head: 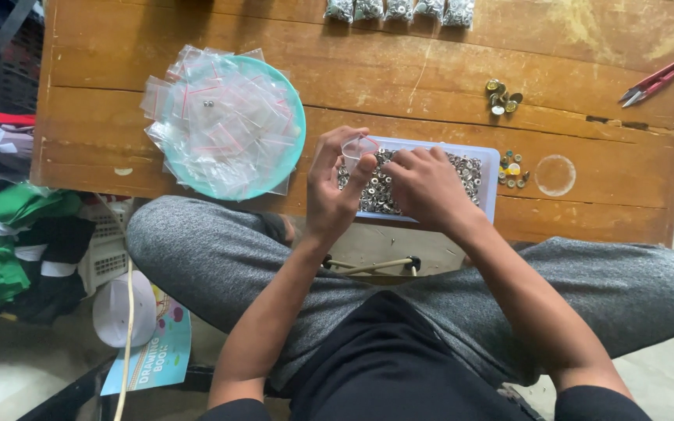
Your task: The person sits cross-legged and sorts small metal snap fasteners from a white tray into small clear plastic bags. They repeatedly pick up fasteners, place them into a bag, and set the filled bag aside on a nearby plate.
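A worn wooden desk (399, 70) spans my crossed legs, clothes heaped on the floor at left. A teal plate (294, 117) piled with clear zip bags (216, 125) sits beside the white tray (489, 168) of metal snap buttons (466, 171). My left hand (335, 195) pinches a small bag (356, 146); my right hand (427, 187) has its fingers curled together over the tray. Red snips (653, 83) lie far right.
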